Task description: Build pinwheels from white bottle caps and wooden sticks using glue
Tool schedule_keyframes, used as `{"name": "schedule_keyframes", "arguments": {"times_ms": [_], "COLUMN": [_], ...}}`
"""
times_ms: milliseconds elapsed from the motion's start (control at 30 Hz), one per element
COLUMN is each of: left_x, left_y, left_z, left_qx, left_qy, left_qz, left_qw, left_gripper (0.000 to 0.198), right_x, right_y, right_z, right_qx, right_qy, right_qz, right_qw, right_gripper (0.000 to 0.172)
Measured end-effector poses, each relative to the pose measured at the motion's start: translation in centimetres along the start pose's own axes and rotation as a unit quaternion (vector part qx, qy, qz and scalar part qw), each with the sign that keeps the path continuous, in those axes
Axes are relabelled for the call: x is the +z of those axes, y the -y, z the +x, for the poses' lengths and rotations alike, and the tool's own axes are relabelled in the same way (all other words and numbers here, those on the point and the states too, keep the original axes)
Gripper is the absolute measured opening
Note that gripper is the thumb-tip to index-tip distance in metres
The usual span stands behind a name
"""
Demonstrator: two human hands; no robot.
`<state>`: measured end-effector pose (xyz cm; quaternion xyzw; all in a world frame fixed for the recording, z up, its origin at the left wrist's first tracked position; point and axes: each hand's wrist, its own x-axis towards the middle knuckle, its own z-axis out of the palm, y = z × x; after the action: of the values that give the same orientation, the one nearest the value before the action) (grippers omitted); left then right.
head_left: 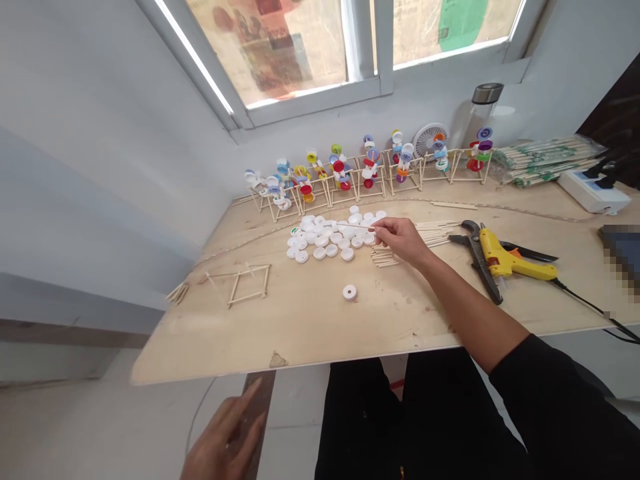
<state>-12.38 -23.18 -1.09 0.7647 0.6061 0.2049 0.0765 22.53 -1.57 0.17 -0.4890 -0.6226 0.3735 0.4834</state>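
Observation:
My right hand (400, 240) pinches a thin wooden stick (353, 225) between thumb and fingertips. The stick points left, over a pile of white bottle caps (320, 235). Just below that hand lies a bundle of short wooden sticks (384, 257), and longer sticks (435, 233) lie to its right. My left hand (225, 433) hangs in front of the table edge at the lower left, thumb and index finger apart, holding nothing visible. A single white cap with a dark centre (350, 293) lies nearer me. Left of it is a stick frame (249, 285).
A row of stick stands with colourful caps (343, 177) lines the back. On the right are a yellow glue gun (517, 261), black-handled cutters (483, 260), a power strip (593, 190) and bagged sticks (545, 160). A bottle (483, 113) and small fan (430, 141) stand behind.

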Motion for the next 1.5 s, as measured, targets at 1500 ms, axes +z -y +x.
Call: {"name": "schedule_keyframes", "arguments": {"times_ms": [1500], "left_x": [13.0], "left_y": [-23.4], "left_z": [13.0], "left_qx": [0.607], "left_qy": [0.203], "left_qz": [-0.058], "left_qw": [0.766], "left_gripper": [0.064], "right_x": [-4.9], "right_y": [7.6], "right_z": [-3.1], "right_qx": [-0.033], "right_qy": [-0.131], "right_qz": [0.061], "right_qw": [0.989], "right_gripper": [0.016]}}
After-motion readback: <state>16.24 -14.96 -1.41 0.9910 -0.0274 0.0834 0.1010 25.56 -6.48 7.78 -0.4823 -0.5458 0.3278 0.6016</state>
